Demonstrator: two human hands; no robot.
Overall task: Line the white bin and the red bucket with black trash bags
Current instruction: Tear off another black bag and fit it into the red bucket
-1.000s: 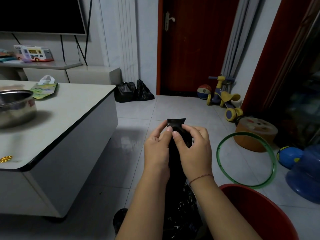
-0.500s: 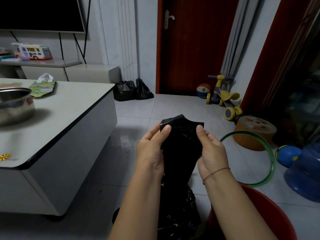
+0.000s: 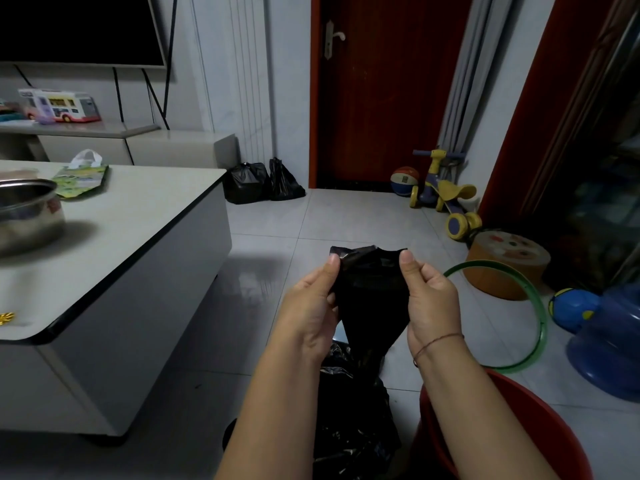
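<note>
A black trash bag (image 3: 372, 296) hangs in front of me, its top edge spread between both hands. My left hand (image 3: 311, 306) pinches the bag's left upper edge between thumb and fingers. My right hand (image 3: 429, 303) pinches the right upper edge the same way. The bag's lower part (image 3: 353, 417) hangs crumpled between my forearms. The red bucket (image 3: 519, 420) stands on the floor at the lower right, partly behind my right forearm. No white bin shows in this view.
A grey-white low table (image 3: 131, 237) with a steel pot (image 3: 27, 216) stands at left. Two filled black bags (image 3: 263, 183) sit by the red door. A green hoop (image 3: 533, 327), round stool (image 3: 507, 265), blue toy (image 3: 602, 334) and ride-on toy (image 3: 446, 199) crowd the right floor.
My hands have moved apart, spreading the bag's top from a narrow folded strip into a wide opening edge. The view has tilted slightly.
</note>
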